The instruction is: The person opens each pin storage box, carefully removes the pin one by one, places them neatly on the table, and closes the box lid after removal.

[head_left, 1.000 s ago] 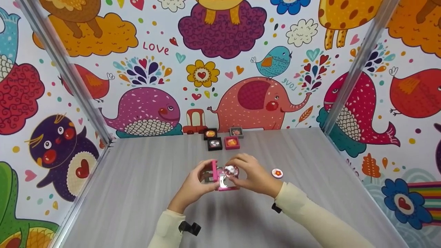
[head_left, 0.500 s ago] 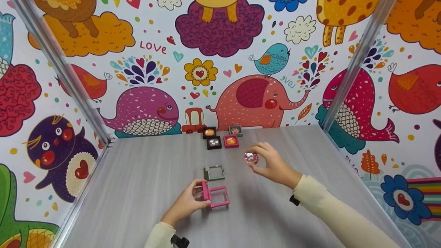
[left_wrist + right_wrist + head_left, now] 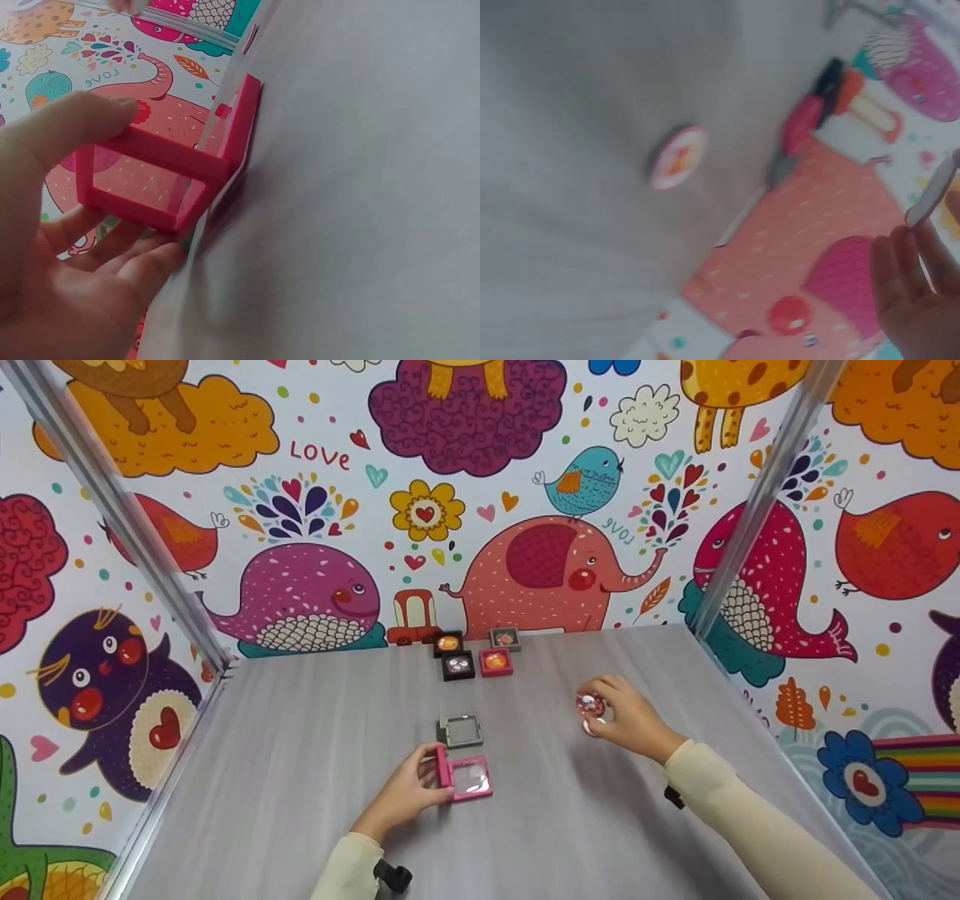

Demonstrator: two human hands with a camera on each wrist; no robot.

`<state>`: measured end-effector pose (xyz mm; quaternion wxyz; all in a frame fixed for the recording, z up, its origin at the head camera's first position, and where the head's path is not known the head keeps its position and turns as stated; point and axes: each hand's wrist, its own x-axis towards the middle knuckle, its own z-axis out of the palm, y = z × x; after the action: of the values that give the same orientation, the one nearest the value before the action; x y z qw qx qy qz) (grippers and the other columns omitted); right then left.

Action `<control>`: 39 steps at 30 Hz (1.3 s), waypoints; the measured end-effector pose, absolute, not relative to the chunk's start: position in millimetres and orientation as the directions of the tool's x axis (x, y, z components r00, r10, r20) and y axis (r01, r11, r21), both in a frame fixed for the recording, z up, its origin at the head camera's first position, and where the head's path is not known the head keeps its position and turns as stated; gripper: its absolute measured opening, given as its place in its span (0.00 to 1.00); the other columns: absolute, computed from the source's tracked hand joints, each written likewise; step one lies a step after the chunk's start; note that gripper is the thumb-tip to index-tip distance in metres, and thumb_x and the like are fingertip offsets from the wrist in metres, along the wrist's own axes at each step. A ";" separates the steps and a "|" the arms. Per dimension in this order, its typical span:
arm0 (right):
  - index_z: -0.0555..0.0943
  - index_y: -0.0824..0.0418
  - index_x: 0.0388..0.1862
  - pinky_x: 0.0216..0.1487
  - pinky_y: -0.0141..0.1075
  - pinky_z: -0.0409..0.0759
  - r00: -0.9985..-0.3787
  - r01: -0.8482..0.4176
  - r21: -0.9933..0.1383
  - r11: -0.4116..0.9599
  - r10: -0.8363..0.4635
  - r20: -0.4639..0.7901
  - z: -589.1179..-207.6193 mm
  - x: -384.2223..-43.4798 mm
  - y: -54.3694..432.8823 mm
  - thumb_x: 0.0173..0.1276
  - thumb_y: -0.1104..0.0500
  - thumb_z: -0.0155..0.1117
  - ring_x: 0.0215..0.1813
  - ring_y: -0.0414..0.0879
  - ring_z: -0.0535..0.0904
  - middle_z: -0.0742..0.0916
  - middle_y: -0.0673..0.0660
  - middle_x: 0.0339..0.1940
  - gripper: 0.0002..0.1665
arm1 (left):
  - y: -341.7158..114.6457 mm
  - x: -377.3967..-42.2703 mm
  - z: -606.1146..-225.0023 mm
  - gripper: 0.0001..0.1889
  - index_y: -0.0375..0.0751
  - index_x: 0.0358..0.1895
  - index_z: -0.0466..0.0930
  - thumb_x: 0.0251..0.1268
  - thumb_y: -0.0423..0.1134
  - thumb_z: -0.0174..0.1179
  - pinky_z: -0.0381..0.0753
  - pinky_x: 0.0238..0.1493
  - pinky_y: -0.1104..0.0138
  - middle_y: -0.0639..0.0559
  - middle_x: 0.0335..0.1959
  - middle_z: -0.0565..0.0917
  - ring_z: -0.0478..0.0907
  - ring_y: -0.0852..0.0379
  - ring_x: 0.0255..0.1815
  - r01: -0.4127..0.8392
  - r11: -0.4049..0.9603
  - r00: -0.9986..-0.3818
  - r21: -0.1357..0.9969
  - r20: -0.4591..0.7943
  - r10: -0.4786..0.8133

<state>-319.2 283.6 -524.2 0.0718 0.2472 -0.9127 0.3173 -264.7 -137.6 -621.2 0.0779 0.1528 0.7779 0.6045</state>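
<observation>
My left hand [image 3: 409, 791] grips one leaf of a pink hinged display frame [image 3: 469, 778], thumb on one edge and fingers on the opposite one. The frame is open at its hinge; the held leaf stands up, and the other, with a clear film window, lies low over the table. My right hand [image 3: 630, 716] pinches a round pin badge [image 3: 590, 704] by its edge, off the table at the right. Below it, partly behind the thumb in the head view, a second round badge [image 3: 679, 157] with a white rim and orange-red middle lies on the table.
An open grey hinged frame [image 3: 462, 730] lies just beyond the pink one. Toward the back wall stand several small framed badges: two black frames [image 3: 458, 665], a pink frame [image 3: 495, 662] and a grey frame [image 3: 505, 639]. Patterned walls [image 3: 315, 585] enclose the table [image 3: 322, 750].
My right hand has carried the badge away from the pink frame, to the right toward the loose badge. My left hand has brought the pink frame nearer and lower, uncovering the grey frame.
</observation>
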 end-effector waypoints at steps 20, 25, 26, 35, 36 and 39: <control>0.85 0.63 0.57 0.62 0.59 0.84 -0.823 -0.557 -0.318 0.767 -0.562 0.084 -593.7 -322.4 309.1 0.66 0.62 0.81 0.59 0.60 0.84 0.87 0.63 0.57 0.22 | -146.5 -265.2 -626.8 0.45 0.30 0.81 0.63 0.63 0.28 0.78 0.70 0.75 0.49 0.28 0.75 0.70 0.67 0.30 0.79 0.119 0.172 -0.949 0.978 0.061 0.308; 0.85 0.62 0.55 0.60 0.58 0.85 -0.821 -0.560 -0.325 0.762 -0.562 0.096 -595.0 -320.4 309.7 0.65 0.63 0.81 0.57 0.58 0.84 0.87 0.61 0.55 0.21 | -145.7 -266.3 -628.4 0.45 0.29 0.81 0.62 0.64 0.29 0.78 0.70 0.75 0.50 0.27 0.75 0.70 0.67 0.30 0.78 0.122 0.165 -0.946 0.979 0.065 0.317; 0.86 0.62 0.55 0.59 0.58 0.85 -0.821 -0.561 -0.329 0.760 -0.563 0.098 -595.4 -320.0 310.2 0.66 0.63 0.81 0.57 0.57 0.84 0.87 0.60 0.55 0.20 | -145.3 -266.5 -628.6 0.46 0.29 0.81 0.62 0.64 0.29 0.78 0.69 0.76 0.50 0.27 0.75 0.69 0.67 0.29 0.79 0.123 0.159 -0.945 0.980 0.067 0.320; 0.85 0.65 0.57 0.56 0.56 0.86 -0.829 -0.551 -0.364 0.751 -0.542 0.136 -578.5 -332.5 303.8 0.68 0.61 0.79 0.51 0.57 0.84 0.87 0.62 0.51 0.21 | -148.7 -264.6 -628.1 0.49 0.27 0.83 0.59 0.64 0.30 0.79 0.67 0.77 0.51 0.27 0.79 0.66 0.63 0.32 0.81 0.136 0.172 -0.936 0.976 0.070 0.345; 0.85 0.65 0.59 0.57 0.57 0.86 -0.838 -0.536 -0.374 0.757 -0.530 0.127 -572.0 -337.8 298.8 0.70 0.61 0.78 0.52 0.58 0.84 0.86 0.63 0.53 0.21 | -149.6 -263.9 -628.3 0.48 0.27 0.83 0.58 0.64 0.29 0.79 0.66 0.77 0.51 0.28 0.80 0.66 0.63 0.32 0.82 0.137 0.173 -0.936 0.975 0.070 0.345; 0.84 0.64 0.63 0.61 0.58 0.84 -0.862 -0.492 -0.394 0.776 -0.497 0.096 -552.9 -357.3 280.6 0.73 0.61 0.75 0.58 0.61 0.84 0.86 0.64 0.57 0.22 | -150.9 -260.0 -629.5 0.48 0.28 0.83 0.58 0.64 0.29 0.78 0.65 0.78 0.51 0.29 0.80 0.65 0.61 0.32 0.82 0.133 0.161 -0.937 0.978 0.071 0.343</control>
<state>-357.3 280.6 -552.9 -0.0069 0.2624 -0.9424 0.2073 -260.0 -150.9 -629.5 0.0834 0.1570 0.7572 0.6285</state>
